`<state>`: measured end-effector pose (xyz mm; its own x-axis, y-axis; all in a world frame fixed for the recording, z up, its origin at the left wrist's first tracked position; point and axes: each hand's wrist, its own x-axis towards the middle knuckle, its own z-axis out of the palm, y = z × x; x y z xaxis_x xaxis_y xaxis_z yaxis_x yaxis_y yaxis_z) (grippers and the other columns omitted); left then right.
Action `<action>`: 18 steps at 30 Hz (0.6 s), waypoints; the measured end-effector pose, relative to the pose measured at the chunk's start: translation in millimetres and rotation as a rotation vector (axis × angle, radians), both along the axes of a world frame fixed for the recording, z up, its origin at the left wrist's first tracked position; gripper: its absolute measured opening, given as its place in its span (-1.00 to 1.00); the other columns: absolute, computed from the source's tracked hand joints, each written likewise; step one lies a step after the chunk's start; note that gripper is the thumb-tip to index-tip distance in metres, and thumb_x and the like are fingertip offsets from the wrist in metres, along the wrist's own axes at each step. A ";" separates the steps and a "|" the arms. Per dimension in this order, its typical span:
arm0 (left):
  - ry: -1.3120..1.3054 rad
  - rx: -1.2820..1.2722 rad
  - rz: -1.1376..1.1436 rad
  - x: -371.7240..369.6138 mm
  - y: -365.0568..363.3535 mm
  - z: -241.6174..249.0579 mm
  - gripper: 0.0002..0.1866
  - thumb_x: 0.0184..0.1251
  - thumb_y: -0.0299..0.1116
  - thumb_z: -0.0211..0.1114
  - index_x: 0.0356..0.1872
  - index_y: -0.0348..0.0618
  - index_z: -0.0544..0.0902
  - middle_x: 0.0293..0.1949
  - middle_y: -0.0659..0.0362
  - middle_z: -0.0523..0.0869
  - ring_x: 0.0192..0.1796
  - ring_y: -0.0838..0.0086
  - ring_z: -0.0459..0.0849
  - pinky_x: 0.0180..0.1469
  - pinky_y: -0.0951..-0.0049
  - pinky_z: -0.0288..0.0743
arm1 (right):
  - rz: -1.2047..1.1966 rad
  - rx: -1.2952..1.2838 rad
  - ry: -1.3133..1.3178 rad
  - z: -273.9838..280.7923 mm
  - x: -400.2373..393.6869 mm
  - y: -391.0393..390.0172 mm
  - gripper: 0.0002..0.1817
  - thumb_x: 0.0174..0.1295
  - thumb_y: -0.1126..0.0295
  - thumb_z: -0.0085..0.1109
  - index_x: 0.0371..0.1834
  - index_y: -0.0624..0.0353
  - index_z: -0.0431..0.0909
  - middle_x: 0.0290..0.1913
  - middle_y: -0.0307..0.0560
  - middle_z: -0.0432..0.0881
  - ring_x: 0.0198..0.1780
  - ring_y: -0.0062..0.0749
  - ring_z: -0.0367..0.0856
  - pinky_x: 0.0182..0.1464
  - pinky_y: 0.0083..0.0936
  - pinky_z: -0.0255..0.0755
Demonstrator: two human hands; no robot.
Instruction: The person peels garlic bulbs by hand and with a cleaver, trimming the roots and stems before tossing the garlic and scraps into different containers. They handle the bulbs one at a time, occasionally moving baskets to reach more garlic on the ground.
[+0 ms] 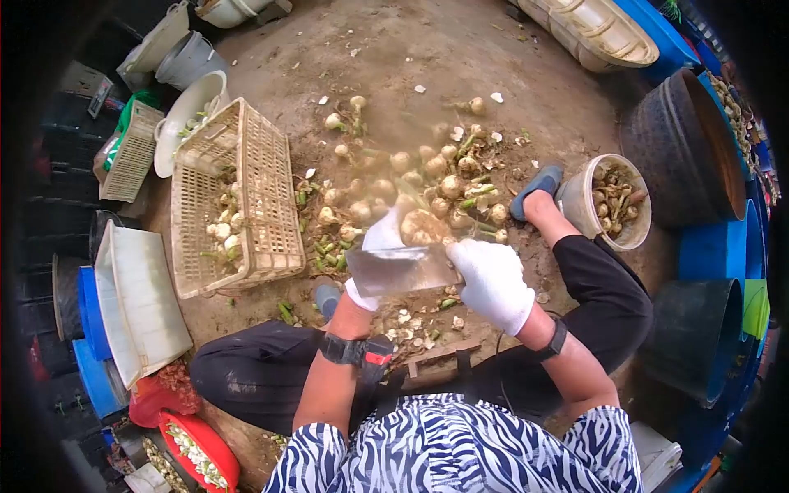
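Observation:
My right hand (pixel 496 281), in a white glove, is wrapped round the handle of a cleaver (pixel 401 269). The wide blade lies level, pointing left across the front of my left hand (pixel 383 238). That hand is gloved too, and the blade hides part of it. Its fingers are at a large pale bulb (pixel 422 228), but a blurry patch over them leaves the grip unclear. Many round bulbs (pixel 450 186) with cut green stems lie on the ground just beyond my hands. Trimmed green stem pieces (pixel 330 253) are scattered to the left.
A plastic crate (pixel 273 197) holding some bulbs stands tilted on the left. At the right, a white bucket (pixel 567 197) of bulbs is beside my foot. Large dark tubs (pixel 686 148) line the right edge. A red basin (pixel 230 456) with white pieces sits at the lower left.

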<state>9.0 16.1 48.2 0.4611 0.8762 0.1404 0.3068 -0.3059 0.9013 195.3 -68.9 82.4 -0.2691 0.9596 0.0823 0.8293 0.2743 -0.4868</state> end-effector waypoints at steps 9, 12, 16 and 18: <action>0.120 0.138 -0.025 -18.2 -24.7 7.5 -0.47 0.00 -0.44 0.48 0.06 -0.28 0.55 -0.15 0.00 0.72 -0.13 0.32 0.72 -0.03 0.40 0.55 | -0.037 0.065 0.066 -31.0 -1.3 -12.8 -0.80 -0.10 0.52 0.20 -0.34 0.11 0.49 -0.40 0.00 0.56 -0.32 -0.02 0.63 -0.30 -0.18 0.48; 0.311 -0.341 0.056 -16.6 -35.4 41.5 -0.47 -0.05 -0.36 0.53 0.02 -0.24 0.58 -0.18 0.01 0.73 -0.13 0.34 0.72 -0.02 0.40 0.55 | -0.087 0.166 0.098 -43.1 3.6 -5.1 -0.85 -0.02 0.49 0.18 -0.34 0.11 0.51 -0.39 0.01 0.59 -0.32 -0.01 0.64 -0.31 -0.21 0.49; 0.167 -0.045 0.031 -45.8 -55.1 45.1 -0.34 -0.16 -0.22 0.62 0.05 -0.21 0.61 -0.12 0.12 0.75 -0.10 0.47 0.71 0.00 0.47 0.57 | -0.439 0.112 0.119 -78.6 51.7 26.1 -0.82 0.10 0.54 0.16 -0.21 0.17 0.61 -0.38 0.14 0.67 -0.32 0.06 0.67 -0.29 -0.21 0.53; 0.037 -0.270 0.123 -50.4 -51.9 33.1 -0.34 -0.14 -0.23 0.62 0.07 -0.21 0.60 -0.12 0.13 0.74 -0.07 0.48 0.70 0.03 0.47 0.56 | -0.449 0.105 0.278 -57.3 28.6 18.7 -0.83 0.09 0.47 0.25 -0.23 0.18 0.62 -0.40 0.16 0.66 -0.32 0.07 0.68 -0.30 -0.23 0.53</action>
<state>-41.3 -35.7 81.3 0.3493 0.9293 -0.1201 0.3610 -0.0152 0.9324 223.9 -50.1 25.0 0.2114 0.9580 0.1936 0.7202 -0.0187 -0.6935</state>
